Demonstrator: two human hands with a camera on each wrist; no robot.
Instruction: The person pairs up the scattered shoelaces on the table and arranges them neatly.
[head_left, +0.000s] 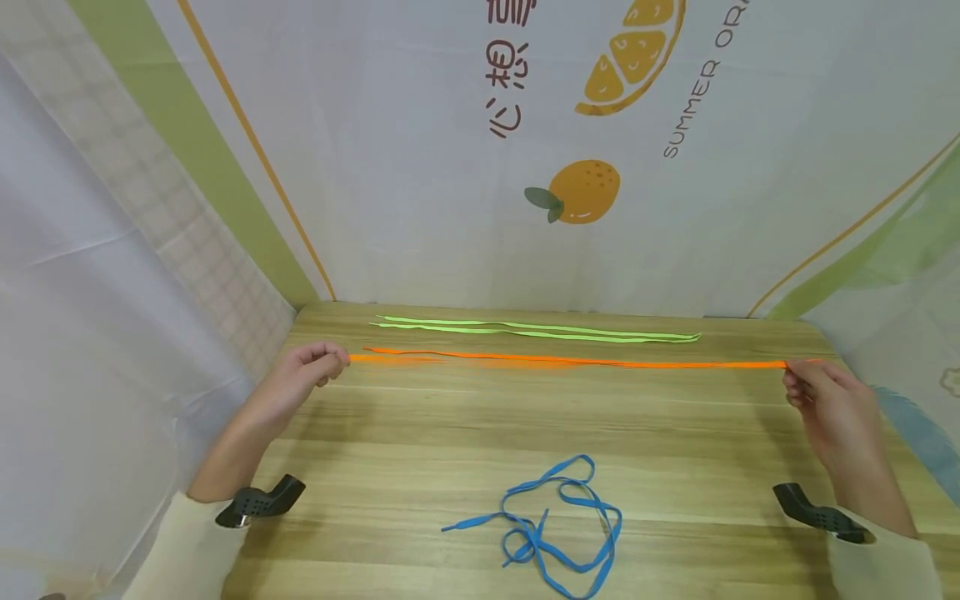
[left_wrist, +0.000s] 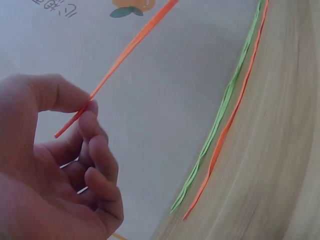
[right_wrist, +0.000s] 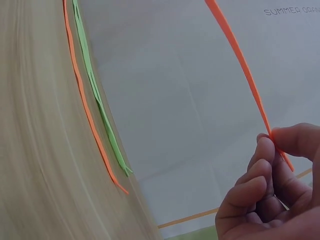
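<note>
An orange shoelace [head_left: 712, 365] is stretched taut from side to side above the table. My left hand [head_left: 309, 367] pinches one end between thumb and forefinger, a short tip poking past them in the left wrist view. The opposite end is pinched by my right hand [head_left: 831, 404], again with a short tip showing. Beneath it, a second orange shoelace [left_wrist: 227, 130] lies fairly straight on the table; in the head view the two nearly overlap. Just behind lies a light green shoelace [head_left: 585, 331], doubled into two parallel strands.
Nearer the front of the wooden table [head_left: 360, 483] is a loosely tangled blue shoelace [head_left: 611, 533]. A white cloth [head_left: 420, 208] printed with oranges hangs along the table's back edge, and more cloth hangs at both sides.
</note>
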